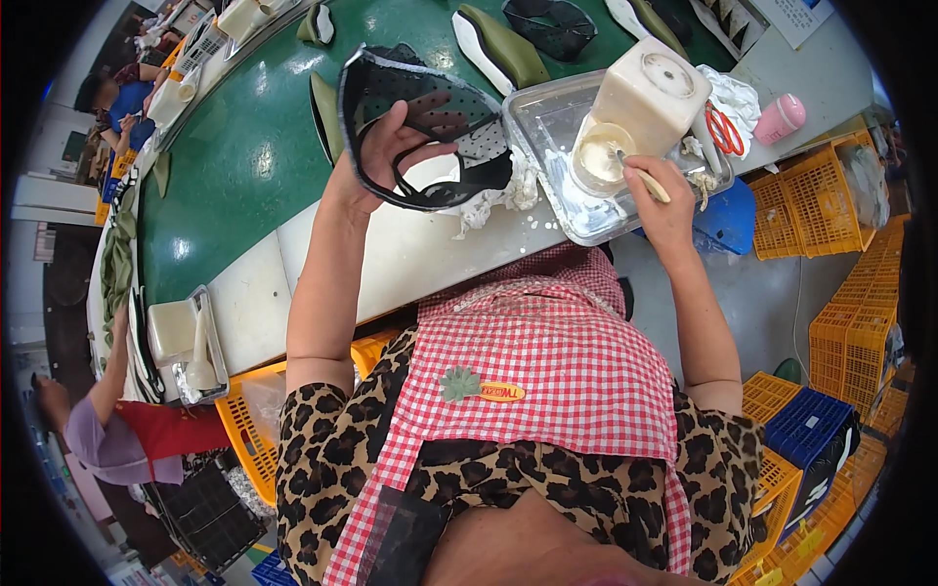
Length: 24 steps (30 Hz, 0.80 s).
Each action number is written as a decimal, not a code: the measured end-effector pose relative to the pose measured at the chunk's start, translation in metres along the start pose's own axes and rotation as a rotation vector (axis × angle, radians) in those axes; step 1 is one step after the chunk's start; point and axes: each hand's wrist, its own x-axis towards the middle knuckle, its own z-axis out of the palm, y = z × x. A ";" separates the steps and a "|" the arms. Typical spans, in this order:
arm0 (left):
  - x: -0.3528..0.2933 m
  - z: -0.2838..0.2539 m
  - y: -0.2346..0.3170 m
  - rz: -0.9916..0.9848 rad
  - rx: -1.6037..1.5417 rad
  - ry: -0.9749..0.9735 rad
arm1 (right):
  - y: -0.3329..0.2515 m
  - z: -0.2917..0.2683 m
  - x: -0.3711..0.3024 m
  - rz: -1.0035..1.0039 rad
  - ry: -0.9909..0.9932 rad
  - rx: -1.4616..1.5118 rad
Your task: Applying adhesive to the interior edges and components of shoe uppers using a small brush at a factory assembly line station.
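My left hand (369, 166) holds up a black mesh shoe upper (435, 103) over the near edge of the table, with the fingers inside its opening. In my right hand (662, 217) is a brush with a pale handle (653, 186). Its tip dips into a small round cup (598, 164) of white paste that looks like glue. The cup stands beside a square white plastic container (653, 93) in a clear plastic tray (586, 234) smeared with white. A crumpled white cloth (503, 200) lies between the upper and the tray.
Olive-green shoe pieces (498, 49) and another black mesh upper (549, 27) lie on the green tabletop (234, 186). Red-handled scissors (723, 127) and a pink bottle (780, 119) are at the right. Yellow crates (806, 195) stand beyond; co-workers sit along the left.
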 end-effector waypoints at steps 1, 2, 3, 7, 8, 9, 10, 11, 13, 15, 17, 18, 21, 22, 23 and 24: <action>0.005 -0.003 -0.005 0.004 -0.001 -0.018 | -0.001 0.000 -0.001 0.015 -0.007 -0.011; 0.009 -0.004 -0.010 0.006 0.017 -0.036 | -0.003 0.000 -0.002 0.030 -0.014 -0.022; 0.007 -0.002 -0.016 -0.003 0.041 0.002 | -0.002 0.003 -0.006 0.028 -0.015 -0.018; 0.009 -0.001 -0.028 -0.004 0.056 0.041 | -0.007 0.010 -0.020 0.127 0.049 0.056; 0.009 0.000 -0.028 0.015 0.066 0.019 | -0.011 0.011 -0.023 0.220 0.054 0.105; 0.007 0.001 -0.029 0.017 0.057 0.026 | -0.015 0.014 -0.027 0.220 0.049 0.107; 0.007 0.004 -0.029 0.017 0.056 0.027 | -0.017 0.017 -0.029 0.365 -0.028 0.241; 0.006 0.006 -0.029 0.003 0.069 0.013 | -0.021 0.020 -0.029 0.508 -0.107 0.376; 0.008 0.007 -0.032 -0.027 0.094 -0.002 | -0.032 0.025 -0.025 0.495 -0.111 0.415; 0.006 0.008 -0.033 -0.018 0.141 -0.018 | -0.048 0.030 -0.020 0.487 -0.115 0.455; 0.003 0.011 -0.035 -0.040 0.175 -0.044 | -0.060 0.037 -0.010 0.382 -0.068 0.536; 0.001 0.013 -0.037 -0.041 0.174 -0.042 | -0.063 0.041 -0.006 0.383 -0.070 0.536; -0.006 0.018 -0.039 -0.005 0.150 -0.090 | -0.063 0.053 0.008 0.230 -0.084 0.469; -0.007 0.019 -0.039 -0.005 0.148 -0.087 | -0.061 0.059 0.010 0.170 -0.093 0.420; -0.009 0.020 -0.039 -0.008 0.245 -0.116 | -0.058 0.063 0.010 0.110 -0.101 0.371; -0.010 0.022 -0.041 -0.011 0.342 -0.146 | -0.056 0.067 0.008 0.111 -0.103 0.370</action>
